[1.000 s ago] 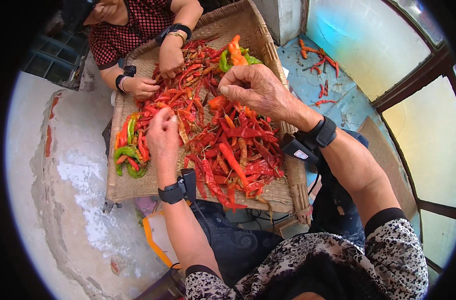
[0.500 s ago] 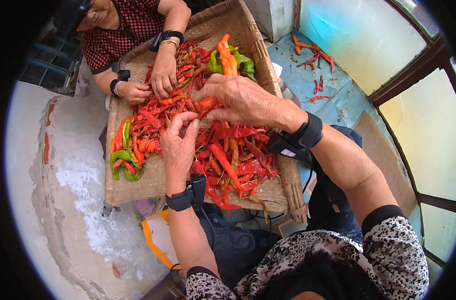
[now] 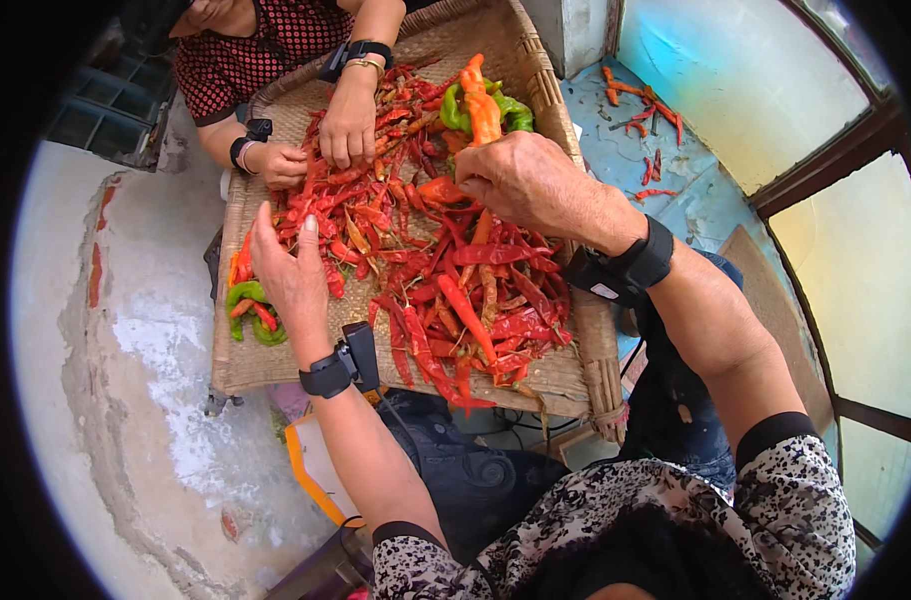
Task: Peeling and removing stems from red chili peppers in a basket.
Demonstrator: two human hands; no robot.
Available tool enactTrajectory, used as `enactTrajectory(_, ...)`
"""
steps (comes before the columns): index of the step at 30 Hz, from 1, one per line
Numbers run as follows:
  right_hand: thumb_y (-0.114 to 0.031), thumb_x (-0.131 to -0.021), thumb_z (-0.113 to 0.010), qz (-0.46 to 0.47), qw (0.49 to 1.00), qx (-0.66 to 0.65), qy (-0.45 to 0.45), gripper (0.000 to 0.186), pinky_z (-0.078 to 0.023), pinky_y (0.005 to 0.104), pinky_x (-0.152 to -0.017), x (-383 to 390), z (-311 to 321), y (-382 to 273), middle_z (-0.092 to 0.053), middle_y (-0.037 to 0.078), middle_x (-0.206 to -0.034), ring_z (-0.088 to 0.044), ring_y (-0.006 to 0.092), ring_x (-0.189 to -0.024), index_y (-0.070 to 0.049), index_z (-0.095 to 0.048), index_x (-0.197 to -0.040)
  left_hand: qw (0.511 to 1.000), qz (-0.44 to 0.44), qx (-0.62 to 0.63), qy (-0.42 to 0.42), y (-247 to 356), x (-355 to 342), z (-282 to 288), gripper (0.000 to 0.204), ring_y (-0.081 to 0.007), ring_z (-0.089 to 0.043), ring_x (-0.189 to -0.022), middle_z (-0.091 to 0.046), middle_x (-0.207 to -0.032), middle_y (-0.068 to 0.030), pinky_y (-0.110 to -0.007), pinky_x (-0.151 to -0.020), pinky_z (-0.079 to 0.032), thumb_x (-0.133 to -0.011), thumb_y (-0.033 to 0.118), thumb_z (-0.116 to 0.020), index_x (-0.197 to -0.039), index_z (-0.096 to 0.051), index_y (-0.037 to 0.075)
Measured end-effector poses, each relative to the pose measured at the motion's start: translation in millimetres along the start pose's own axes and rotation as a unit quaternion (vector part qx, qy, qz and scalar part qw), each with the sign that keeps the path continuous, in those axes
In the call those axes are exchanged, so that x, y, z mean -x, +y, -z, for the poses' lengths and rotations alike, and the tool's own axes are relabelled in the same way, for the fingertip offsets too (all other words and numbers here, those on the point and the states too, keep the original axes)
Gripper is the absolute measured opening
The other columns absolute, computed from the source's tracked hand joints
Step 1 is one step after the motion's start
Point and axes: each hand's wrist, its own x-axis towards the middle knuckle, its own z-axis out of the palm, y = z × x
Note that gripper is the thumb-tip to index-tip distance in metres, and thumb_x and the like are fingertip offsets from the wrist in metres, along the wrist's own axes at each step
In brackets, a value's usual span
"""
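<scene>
A woven tray (image 3: 230, 365) holds a heap of red chili peppers (image 3: 500, 330), with green peppers (image 3: 243, 298) at the left and an orange pepper (image 3: 480, 95) on green ones at the back right. My left hand (image 3: 290, 275) is open over the left part of the heap, with nothing visible in its fingers. My right hand (image 3: 525, 185) is over the right side, just below the orange pepper, its fingers curled down and closed; what they hold, if anything, is hidden.
Across the tray a co-worker's hands (image 3: 347, 130) (image 3: 278, 165) work in the heap. A blue surface (image 3: 705, 200) with loose red peppers (image 3: 655, 115) lies at the right beside framed glass panes (image 3: 735, 80). A worn plaster wall (image 3: 155, 350) is at the left.
My hands, together over the middle half a second ago around a red pepper, have moved apart: the left went left and opened, the right went up and right.
</scene>
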Motion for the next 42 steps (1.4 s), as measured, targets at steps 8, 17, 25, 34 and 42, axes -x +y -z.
enactTrajectory(8,-0.011,-0.084,-0.059,0.023,0.999,-0.03,0.019,0.009,-0.05,0.041,-0.063,-1,5,-8,-0.061,0.015,-0.072,-0.062,0.0336,-0.07,-0.003,-0.06,-0.086,0.925,-0.1,-0.217,-0.296,11,39,-21,0.013,-0.03,-0.056,-0.098,-0.06,-0.1,-0.0129,-0.039,-0.084,-0.045,-0.08,0.008,-0.062,-0.092,-0.065,0.002)
enactTrajectory(17,-0.008,-0.081,-0.062,0.047,0.997,-0.053,0.013,0.012,-0.051,0.0393,-0.067,1,-4,-11,-0.063,0.015,-0.082,-0.062,0.0333,-0.076,-0.001,-0.061,-0.091,0.952,0.153,0.177,-0.195,14,20,5,0.015,-0.0054,-0.051,-0.064,-0.06,-0.078,0.0004,-0.021,-0.057,-0.042,-0.09,0.016,-0.062,-0.091,-0.061,0.001)
enactTrajectory(25,-0.007,-0.081,-0.061,0.052,0.997,-0.059,-0.013,0.012,-0.051,0.0391,-0.069,-3,-7,-15,-0.064,0.014,-0.081,-0.063,0.0324,-0.076,-0.001,-0.061,-0.091,0.987,0.159,0.037,-0.006,-31,8,9,0.04,-0.0217,-0.062,-0.077,-0.066,-0.095,-0.0097,-0.033,-0.07,-0.049,-0.086,0.025,-0.064,-0.115,-0.056,0.0)
enactTrajectory(34,-0.008,-0.082,-0.061,0.044,0.998,-0.05,-0.001,0.011,-0.051,0.0395,-0.069,-5,-9,-16,-0.063,0.014,-0.081,-0.062,0.0325,-0.076,-0.001,-0.061,-0.09,0.923,0.035,-0.296,-0.241,-17,27,-28,0.038,-0.0362,-0.063,-0.076,-0.066,-0.081,-0.0193,-0.043,-0.067,-0.049,-0.081,0.027,-0.066,-0.109,-0.058,0.002)
enactTrajectory(42,-0.011,-0.08,-0.061,0.065,0.996,-0.063,0.028,0.008,-0.05,0.0418,-0.063,-5,-6,-10,-0.062,0.015,-0.071,-0.063,0.0327,-0.071,-0.003,-0.059,-0.079,0.927,0.221,0.236,-0.189,-6,8,-2,0.022,-0.0047,-0.057,-0.072,-0.065,-0.084,-0.0018,-0.018,-0.056,-0.042,-0.087,0.012,-0.063,-0.106,-0.058,0.003)
